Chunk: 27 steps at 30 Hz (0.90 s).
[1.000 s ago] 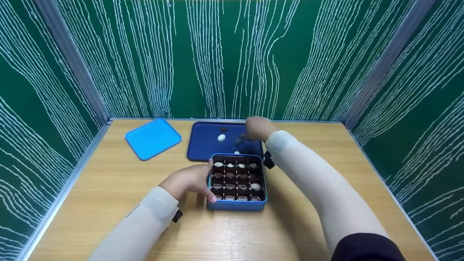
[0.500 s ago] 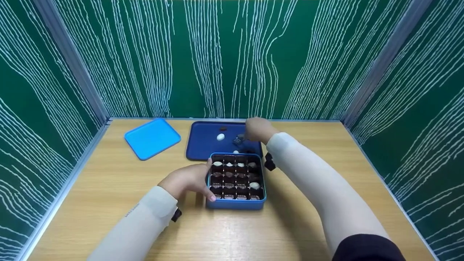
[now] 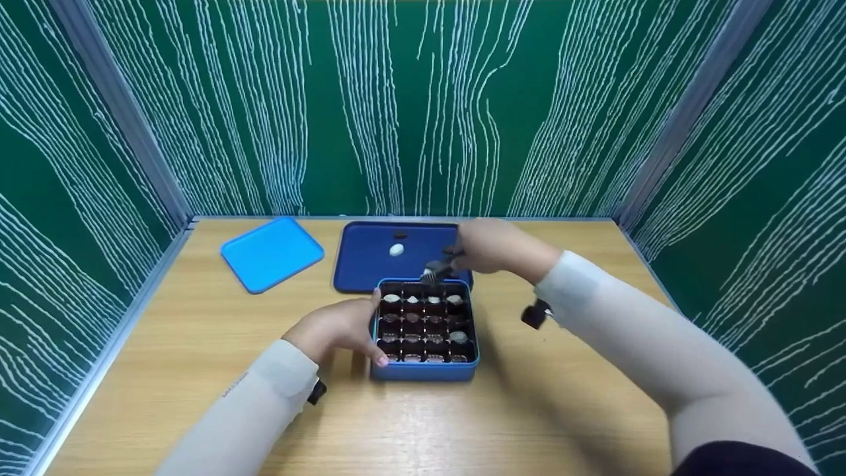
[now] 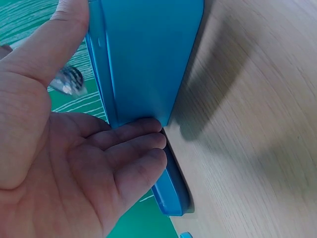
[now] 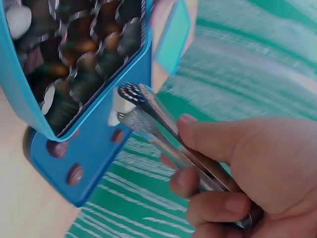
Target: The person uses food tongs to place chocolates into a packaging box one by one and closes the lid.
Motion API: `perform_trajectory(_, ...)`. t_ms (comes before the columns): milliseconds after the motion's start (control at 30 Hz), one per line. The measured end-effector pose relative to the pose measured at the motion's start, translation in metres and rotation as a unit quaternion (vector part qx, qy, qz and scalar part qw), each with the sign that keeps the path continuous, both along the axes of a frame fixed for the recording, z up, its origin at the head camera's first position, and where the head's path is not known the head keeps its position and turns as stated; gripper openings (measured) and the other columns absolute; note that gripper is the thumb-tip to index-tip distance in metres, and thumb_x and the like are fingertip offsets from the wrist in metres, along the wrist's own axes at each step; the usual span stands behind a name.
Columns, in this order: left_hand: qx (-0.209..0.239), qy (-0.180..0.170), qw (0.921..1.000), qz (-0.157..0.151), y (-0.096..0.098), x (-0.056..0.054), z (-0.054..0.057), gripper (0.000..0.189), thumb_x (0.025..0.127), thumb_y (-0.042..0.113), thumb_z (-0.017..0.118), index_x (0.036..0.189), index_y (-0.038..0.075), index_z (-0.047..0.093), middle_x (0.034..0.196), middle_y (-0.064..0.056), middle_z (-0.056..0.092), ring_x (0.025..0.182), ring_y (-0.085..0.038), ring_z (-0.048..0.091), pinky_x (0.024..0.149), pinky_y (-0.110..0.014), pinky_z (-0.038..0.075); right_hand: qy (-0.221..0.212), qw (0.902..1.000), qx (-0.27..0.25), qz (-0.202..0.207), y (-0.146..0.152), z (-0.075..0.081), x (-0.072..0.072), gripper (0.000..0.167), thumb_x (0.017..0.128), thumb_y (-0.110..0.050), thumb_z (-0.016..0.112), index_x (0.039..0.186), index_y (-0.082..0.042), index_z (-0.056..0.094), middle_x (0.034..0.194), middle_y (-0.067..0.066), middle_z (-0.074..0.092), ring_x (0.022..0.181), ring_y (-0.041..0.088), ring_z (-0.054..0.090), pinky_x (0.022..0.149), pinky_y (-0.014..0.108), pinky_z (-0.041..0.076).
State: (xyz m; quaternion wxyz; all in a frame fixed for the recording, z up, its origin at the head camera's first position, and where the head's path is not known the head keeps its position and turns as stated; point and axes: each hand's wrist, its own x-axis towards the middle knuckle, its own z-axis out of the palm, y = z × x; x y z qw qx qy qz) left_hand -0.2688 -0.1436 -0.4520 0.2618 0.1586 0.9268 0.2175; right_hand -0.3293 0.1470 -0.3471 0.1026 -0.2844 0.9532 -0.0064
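Note:
A blue tin box (image 3: 426, 372) with a dark divided insert stands in front of me in the head view. White and brown chocolates sit in several of its compartments. My left hand (image 3: 340, 327) rests along the box's left side, thumb at the front corner of the rim. In the left wrist view, its fingertips touch the box wall (image 4: 148, 59). My right hand (image 3: 492, 244) holds small metal tongs (image 5: 173, 154), their perforated ends over the box's far edge. A white piece (image 5: 123, 104) shows at the tong tips in the right wrist view; I cannot tell whether they pinch it.
Behind the box lies a dark blue tray (image 3: 363, 268), bearing a white chocolate (image 3: 396, 249) and a brown one (image 3: 400, 235). A light blue lid-like tray (image 3: 272, 254) lies at the back left. Green, white-streaked walls (image 3: 456, 132) close in the table.
My right hand and the tongs have come from over the dark blue tray towards the box, the forearm swinging right. My left hand stays at the box's side.

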Motion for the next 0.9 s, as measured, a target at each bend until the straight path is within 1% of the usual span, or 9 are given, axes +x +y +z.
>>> perform_trajectory(100, -0.002, 0.0, 1.0, 0.0, 0.0, 0.001, 0.001, 0.154, 0.075, 0.047, 0.107, 0.183, 0.007, 0.004, 0.184, -0.02, 0.037, 0.166, -0.037, 0.047, 0.139, -0.056, 0.039, -0.013, 0.9992, 0.003, 0.038, 0.006, 0.005, 0.022, 0.036, 0.108, -0.047, 0.078, 0.107, -0.014, 0.091, 0.086, 0.001, 0.08, 0.065, 0.013, 0.061, 0.059, 0.03, 0.052)
perform_trajectory(167, -0.007, 0.001, 1.0, -0.001, 0.0, 0.001, 0.001, 0.154, 0.075, 0.047, 0.107, 0.183, 0.007, 0.004, 0.183, -0.02, 0.039, 0.165, -0.037, 0.048, 0.137, -0.055, 0.041, -0.021, 0.9984, 0.01, 0.051, 0.007, 0.005, 0.035, 0.038, 0.107, -0.05, 0.078, 0.116, -0.015, 0.09, 0.091, 0.002, 0.083, 0.069, 0.014, 0.065, 0.062, 0.031, 0.055)
perform_trajectory(233, -0.011, 0.001, 0.9999, -0.003, 0.0, 0.002, 0.001, 0.155, 0.075, 0.048, 0.106, 0.183, 0.006, 0.003, 0.182, -0.021, 0.04, 0.163, -0.036, 0.051, 0.136, -0.054, 0.043, -0.034, 0.998, 0.023, 0.049, 0.007, 0.003, 0.045, 0.033, 0.106, -0.047, 0.08, 0.109, -0.015, 0.089, 0.085, -0.002, 0.079, 0.069, 0.013, 0.064, 0.061, 0.03, 0.054)
perform_trajectory(300, -0.014, 0.003, 0.9999, -0.005, 0.001, 0.002, 0.001, 0.156, 0.075, 0.048, 0.106, 0.183, 0.005, 0.002, 0.182, -0.021, 0.04, 0.162, -0.036, 0.052, 0.136, -0.054, 0.043, -0.027, 0.9975, 0.039, 0.053, 0.006, 0.001, 0.053, 0.03, 0.106, -0.04, 0.082, 0.089, -0.016, 0.084, 0.074, -0.005, 0.068, 0.064, 0.013, 0.057, 0.056, 0.028, 0.049)
perform_trajectory(367, -0.013, 0.003, 0.9999, -0.006, 0.002, 0.002, 0.001, 0.156, 0.075, 0.048, 0.106, 0.182, 0.005, 0.002, 0.183, -0.021, 0.038, 0.162, -0.036, 0.051, 0.137, -0.054, 0.042, -0.02, 0.9967, 0.049, 0.061, 0.004, 0.0, 0.058, 0.038, 0.105, -0.035, 0.083, 0.072, -0.018, 0.073, 0.066, -0.008, 0.055, 0.061, 0.012, 0.05, 0.052, 0.026, 0.042)
perform_trajectory(400, -0.012, 0.003, 0.9999, -0.006, 0.003, 0.002, 0.001, 0.156, 0.075, 0.048, 0.106, 0.182, 0.005, 0.002, 0.183, -0.021, 0.038, 0.163, -0.036, 0.051, 0.137, -0.054, 0.042, -0.016, 0.9962, 0.053, 0.067, 0.002, -0.002, 0.06, 0.043, 0.104, -0.033, 0.083, 0.067, -0.019, 0.067, 0.064, -0.009, 0.049, 0.06, 0.012, 0.046, 0.051, 0.026, 0.039)
perform_trajectory(533, -0.007, 0.002, 1.0, -0.007, 0.002, 0.002, 0.0, 0.156, 0.075, 0.047, 0.106, 0.182, 0.005, 0.001, 0.184, -0.021, 0.036, 0.166, -0.038, 0.047, 0.139, -0.055, 0.039, -0.002, 0.9942, 0.071, 0.08, -0.007, -0.008, 0.062, 0.05, 0.103, -0.03, 0.084, 0.064, -0.021, 0.055, 0.062, -0.009, 0.042, 0.058, 0.012, 0.041, 0.051, 0.027, 0.034)
perform_trajectory(733, -0.003, -0.003, 1.0, -0.002, 0.002, 0.002, 0.0, 0.156, 0.075, 0.046, 0.107, 0.182, 0.006, 0.002, 0.184, -0.02, 0.035, 0.167, -0.039, 0.044, 0.139, -0.056, 0.037, 0.006, 0.9903, 0.118, 0.074, -0.022, -0.02, 0.057, 0.059, 0.101, -0.036, 0.087, 0.063, -0.023, 0.044, 0.061, -0.01, 0.036, 0.057, 0.01, 0.036, 0.05, 0.029, 0.03)
perform_trajectory(900, 0.001, -0.007, 1.0, 0.002, 0.002, 0.002, 0.001, 0.155, 0.075, 0.045, 0.107, 0.183, 0.006, 0.002, 0.183, -0.021, 0.038, 0.166, -0.038, 0.046, 0.139, -0.056, 0.037, 0.0, 0.9856, 0.156, 0.066, -0.037, -0.026, 0.056, 0.055, 0.103, -0.036, 0.085, 0.066, -0.021, 0.048, 0.061, -0.009, 0.04, 0.056, 0.011, 0.039, 0.052, 0.03, 0.034)
